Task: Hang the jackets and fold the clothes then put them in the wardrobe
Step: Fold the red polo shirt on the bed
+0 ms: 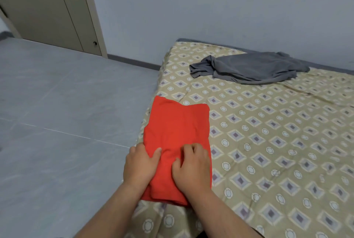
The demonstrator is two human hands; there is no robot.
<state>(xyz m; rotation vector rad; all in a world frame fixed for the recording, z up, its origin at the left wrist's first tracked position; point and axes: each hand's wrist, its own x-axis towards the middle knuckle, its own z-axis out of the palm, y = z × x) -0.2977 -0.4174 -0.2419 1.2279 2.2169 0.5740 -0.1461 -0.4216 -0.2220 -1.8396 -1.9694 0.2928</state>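
Observation:
A red garment (176, 124), folded into a long rectangle, lies on the bed's left edge. My left hand (138, 165) grips its near left side, thumb on top and fingers tucked under the fabric. My right hand (191, 167) rests on the near part of the garment with its fingers curled into the cloth. A grey garment (251, 68) lies crumpled and unfolded at the far side of the bed, near the wall.
The bed (277, 142) has a beige sheet with a diamond pattern and fills the right half of the view. Grey tiled floor (57, 113) spreads to the left. A beige cabinet door (47, 8) stands at the far left against the blue-grey wall.

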